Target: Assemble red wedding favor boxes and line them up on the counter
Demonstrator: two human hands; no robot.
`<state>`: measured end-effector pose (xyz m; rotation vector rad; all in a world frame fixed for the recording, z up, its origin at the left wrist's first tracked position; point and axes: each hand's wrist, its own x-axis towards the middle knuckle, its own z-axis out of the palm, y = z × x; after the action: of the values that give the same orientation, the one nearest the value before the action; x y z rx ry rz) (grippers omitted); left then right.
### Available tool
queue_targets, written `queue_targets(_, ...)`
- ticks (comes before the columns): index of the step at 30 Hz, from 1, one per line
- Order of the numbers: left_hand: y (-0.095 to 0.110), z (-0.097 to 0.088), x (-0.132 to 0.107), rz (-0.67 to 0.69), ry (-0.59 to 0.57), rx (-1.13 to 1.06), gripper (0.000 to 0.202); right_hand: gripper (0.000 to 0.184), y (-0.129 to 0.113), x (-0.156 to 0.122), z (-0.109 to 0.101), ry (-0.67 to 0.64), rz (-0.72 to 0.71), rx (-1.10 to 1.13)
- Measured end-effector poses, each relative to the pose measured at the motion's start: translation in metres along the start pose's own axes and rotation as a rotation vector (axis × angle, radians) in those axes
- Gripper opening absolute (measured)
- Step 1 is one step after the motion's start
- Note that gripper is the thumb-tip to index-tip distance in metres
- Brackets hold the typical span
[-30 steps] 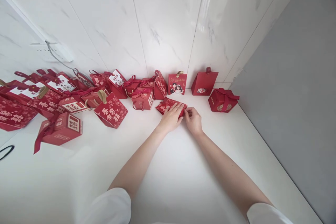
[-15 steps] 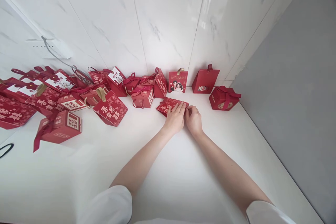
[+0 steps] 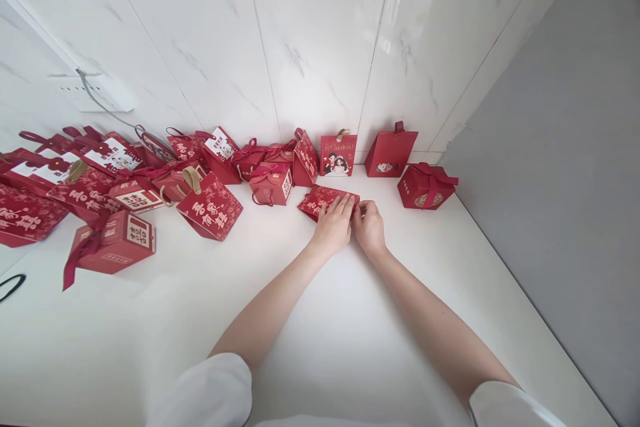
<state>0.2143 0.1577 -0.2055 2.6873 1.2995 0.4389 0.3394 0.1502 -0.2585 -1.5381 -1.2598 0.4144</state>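
Observation:
A red gift box (image 3: 320,198) with pale Chinese lettering lies on its side on the white table. My left hand (image 3: 335,220) rests across its near right part, palm down, with the fingers stretched out flat over it. At the box's right end, my right hand (image 3: 369,225) has its fingers curled in a pinch at the edge. What sits between those fingertips is mostly hidden, but they touch the box there. Both hands are side by side, nearly meeting at the fingertips.
Behind stand a red card-like box (image 3: 339,155) with a cartoon couple, a plain red box (image 3: 391,155) and a ribboned box (image 3: 427,187). Several more red gift boxes (image 3: 211,208) crowd the left. A tiled wall (image 3: 320,47) backs the table; a grey panel (image 3: 560,180) bounds the right.
Almost nothing differs. The fingers of my right hand have shifted very slightly at the box's right edge; my left hand stays on the box.

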Motion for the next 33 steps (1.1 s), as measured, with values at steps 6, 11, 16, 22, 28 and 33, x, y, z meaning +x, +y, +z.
queue_targets(6,-0.0007,0.0,-0.0006,0.003,0.002,-0.007,0.057,0.017,0.0006,-0.0005,-0.0022,-0.01,-0.004,-0.013)
queue_targets(11,-0.0004,-0.0008,-0.0007,-0.007,-0.001,-0.008,0.057,0.016,-0.0013,-0.0008,-0.0051,-0.031,-0.027,-0.01)
queue_targets(16,-0.001,-0.0017,-0.0001,-0.004,-0.01,-0.008,0.057,0.014,-0.0025,-0.0014,-0.0057,-0.006,-0.105,-0.018)
queue_targets(22,-0.0011,-0.0016,-0.0004,-0.006,-0.009,-0.01,0.056,0.017,0.0007,-0.0005,-0.0068,0.014,-0.08,-0.022)
queue_targets(28,-0.0006,-0.0013,-0.0009,-0.002,0.001,-0.004,0.057,0.019,0.0014,-0.0027,-0.0054,0.015,-0.056,-0.047)
queue_targets(33,-0.0011,-0.0004,-0.0008,-0.005,0.004,0.001,0.057,0.021,0.0021,-0.0046,-0.0048,-0.003,-0.05,-0.054)
